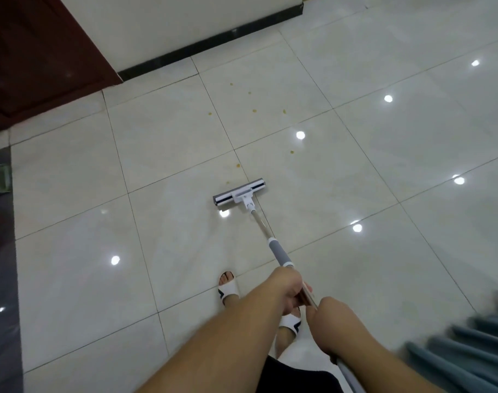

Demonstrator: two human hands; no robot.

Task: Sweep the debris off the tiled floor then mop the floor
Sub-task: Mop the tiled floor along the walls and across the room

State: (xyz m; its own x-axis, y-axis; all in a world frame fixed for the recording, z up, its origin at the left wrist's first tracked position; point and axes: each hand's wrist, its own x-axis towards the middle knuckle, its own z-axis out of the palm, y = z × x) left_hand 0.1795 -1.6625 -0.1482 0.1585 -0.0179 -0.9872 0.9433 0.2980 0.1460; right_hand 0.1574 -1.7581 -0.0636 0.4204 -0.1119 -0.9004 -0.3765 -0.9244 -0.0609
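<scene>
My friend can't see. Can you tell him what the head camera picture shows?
Both hands, left ahead of right, grip a mop whose head rests on a shiny tiled floor. Small yellowish spots dot the tiles beyond it, toward a wall and a dark red door.

Mop head [239,193] lies on the tiled floor [384,154], crumbs [253,110] just beyond it, door [38,49] far left, curtain [474,350] near right

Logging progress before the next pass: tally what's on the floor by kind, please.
Yellowish debris specks, ahead of the mop head: 8 that I can make out
Mop, both hands on its handle: 1
White slippers, on the feet: 2
Total: 11
</scene>
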